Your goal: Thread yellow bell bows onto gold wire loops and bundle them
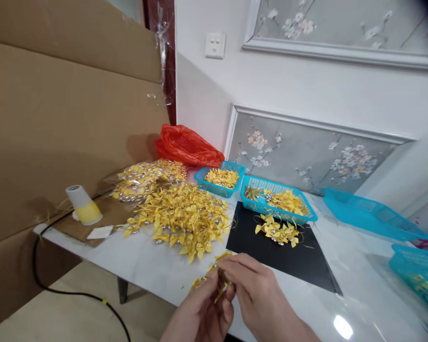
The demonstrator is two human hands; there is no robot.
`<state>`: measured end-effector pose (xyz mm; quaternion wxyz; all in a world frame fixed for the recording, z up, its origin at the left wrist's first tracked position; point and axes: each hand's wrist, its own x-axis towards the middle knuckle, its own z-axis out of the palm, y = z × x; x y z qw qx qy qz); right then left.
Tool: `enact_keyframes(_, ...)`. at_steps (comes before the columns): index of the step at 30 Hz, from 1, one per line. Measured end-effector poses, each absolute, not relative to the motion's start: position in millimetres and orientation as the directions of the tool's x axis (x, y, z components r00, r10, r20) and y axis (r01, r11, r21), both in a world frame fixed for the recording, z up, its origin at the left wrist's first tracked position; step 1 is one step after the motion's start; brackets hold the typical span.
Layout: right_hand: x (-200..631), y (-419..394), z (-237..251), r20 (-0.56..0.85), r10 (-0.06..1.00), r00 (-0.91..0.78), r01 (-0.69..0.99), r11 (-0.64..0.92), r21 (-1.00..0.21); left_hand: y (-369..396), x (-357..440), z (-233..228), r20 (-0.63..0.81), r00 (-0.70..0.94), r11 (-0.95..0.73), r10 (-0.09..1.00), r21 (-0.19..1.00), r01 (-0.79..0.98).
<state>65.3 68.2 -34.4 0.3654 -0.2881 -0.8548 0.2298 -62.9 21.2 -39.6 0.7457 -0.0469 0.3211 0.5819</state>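
Observation:
Close to the table's front edge, my left hand (pixel 207 308) is closed around a small bunch of yellow ribbon flowers (pixel 196 284) with silvery beads. My right hand (pixel 251 285) meets it from the right, its fingers pinched on the same bunch; the fingers hide most of what they grip. Just beyond my hands spreads a large pile of yellow ribbon flowers (pixel 189 218). A smaller cluster of the flowers (pixel 278 231) lies on a black mat (pixel 281 259) to the right.
Blue baskets (pixel 316 219) with flowers stand along the wall, beside a blue tray (pixel 374 216). Another blue basket (pixel 417 256) is far right. A red plastic bag (pixel 189 147) and a bagged flower heap (pixel 146 178) sit behind. Left are a cone (pixel 83 206) and a black cable (pixel 57 289).

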Motion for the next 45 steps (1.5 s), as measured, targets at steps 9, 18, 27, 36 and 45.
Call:
enact_keyframes(9, 64, 66, -50, 0.415, 0.768, -0.488, 0.289, 0.591, -0.753, 19, -63, -37, -0.556, 0.137, 0.319, 0.819, 0.244, -0.916)
enact_keyframes(18, 67, 94, -25, 0.397, 0.781, -0.482, 0.417, 0.603, -0.680, 22, -72, -34, -0.580, 0.021, 0.203, 0.814, 0.252, -0.946)
enact_keyframes(27, 59, 174, -46, 0.326, 0.838, -0.437, 0.623, 0.544, -0.563, 20, -68, -29, -0.615, 0.075, 0.255, 0.785, 0.210, -0.944)
enact_keyframes(36, 73, 154, -35, 0.337, 0.835, -0.434, 0.591, 0.547, -0.593, 21, -69, -34, -0.610, 0.061, 0.264, 0.790, 0.249, -0.932)
enact_keyframes(45, 78, 92, -23, 0.418, 0.714, -0.561, 0.416, 0.680, -0.604, 20, -62, -35, -0.606, 0.069, 0.297, 0.793, 0.284, -0.911)
